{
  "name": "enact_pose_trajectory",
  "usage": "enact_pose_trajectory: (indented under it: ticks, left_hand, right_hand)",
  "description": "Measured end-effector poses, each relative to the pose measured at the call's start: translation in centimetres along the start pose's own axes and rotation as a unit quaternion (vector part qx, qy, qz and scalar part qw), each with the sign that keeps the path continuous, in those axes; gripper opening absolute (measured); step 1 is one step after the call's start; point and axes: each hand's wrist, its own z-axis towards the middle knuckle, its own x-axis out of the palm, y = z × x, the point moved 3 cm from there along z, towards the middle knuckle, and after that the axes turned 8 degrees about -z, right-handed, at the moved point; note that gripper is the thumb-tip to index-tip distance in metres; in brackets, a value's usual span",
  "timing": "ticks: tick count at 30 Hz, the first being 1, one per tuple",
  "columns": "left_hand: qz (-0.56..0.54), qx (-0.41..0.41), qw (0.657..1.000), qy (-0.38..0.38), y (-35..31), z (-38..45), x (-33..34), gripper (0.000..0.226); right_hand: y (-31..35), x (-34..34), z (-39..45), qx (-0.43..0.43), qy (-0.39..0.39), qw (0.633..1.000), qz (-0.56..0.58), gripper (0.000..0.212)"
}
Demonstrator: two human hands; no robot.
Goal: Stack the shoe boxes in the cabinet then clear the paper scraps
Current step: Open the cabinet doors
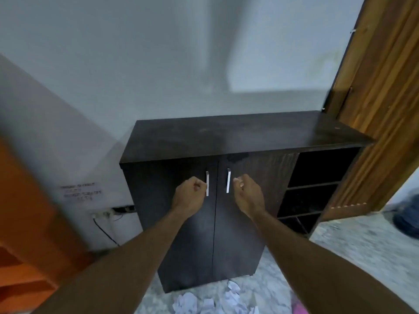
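White paper scraps (217, 302) litter the floor at the cabinet's (226, 137) front foot, not yet cleared. Above them, the left hand (189, 196) curls by the left handle (207, 183) and the right hand (248, 193) by the right handle (228, 180), likely to pull both shut doors; whether either actually grips cannot be told. Beyond, open shelves (315, 186) at the cabinet's right end look dark, contents unclear. No shoe boxes show.

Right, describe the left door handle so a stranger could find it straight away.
Find the dark cabinet against the pale wall; its front has two closed doors meeting at a centre seam. The left door handle is the upright silver bar just left of that seam. Unlike its twin handle to the right, it sits beside the left hand.
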Motion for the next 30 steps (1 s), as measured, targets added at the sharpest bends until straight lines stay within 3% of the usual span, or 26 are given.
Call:
enact_pose_trajectory:
  ticks: [6,14,17,30]
  left_hand:
    - [-0.059,-0.082,0.995,-0.006,2.2,6.1,3.2,0.032]
    - [-0.067,-0.146,0.985,-0.062,3.4,9.8,6.7,0.049]
    - [-0.095,-0.156,0.98,-0.085,4.0,9.5,7.0,0.046]
    - [-0.068,-0.16,0.967,-0.184,3.4,1.2,7.6,0.041]
  right_hand:
    - [-1.0,4.3,5.0,0.094,0.032,0.995,0.02,0.03]
    - [-2.6,7.7,10.3,0.117,0.111,0.985,0.058,0.045]
    - [-3.4,8.6,11.2,0.12,0.114,0.982,0.095,0.044]
    - [-3.8,7.8,12.1,0.087,0.166,0.98,0.074,0.051]
